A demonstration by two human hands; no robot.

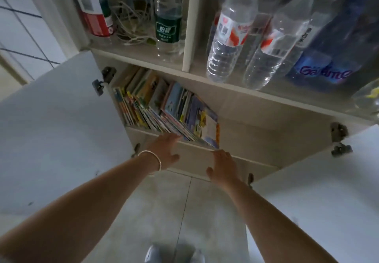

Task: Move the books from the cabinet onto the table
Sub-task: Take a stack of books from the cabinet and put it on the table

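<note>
The row of thin, brightly coloured paperback books [164,108] stood in the lower compartment of the pale wooden cabinet [246,106], packed against its left wall. The books leaned, tops tipped toward eleven o'clock, spines facing out toward five o'clock; the row's long axis ran from ten o'clock to four o'clock along the shelf edge.

The left hand [164,150], with a silver bangle [152,159] on its wrist, reached in with fingers straight and spread, its tips at or just touching the lower edges of the books, though blur made contact hard to confirm. The right hand [222,165] hovered at four o'clock of the row's end, fingers apart and holding nothing.

This looked like the reach for a first grip; no book had yet left the shelf, and no desk was in view. The next move probably called for both hands to bracket a batch and squeeze it, since thin leaning books would splay if pulled loosely.

Both white doors [61,129] stood swung open. At twelve o'clock, clear plastic water bottles [229,33] filled the upper shelf.
</note>
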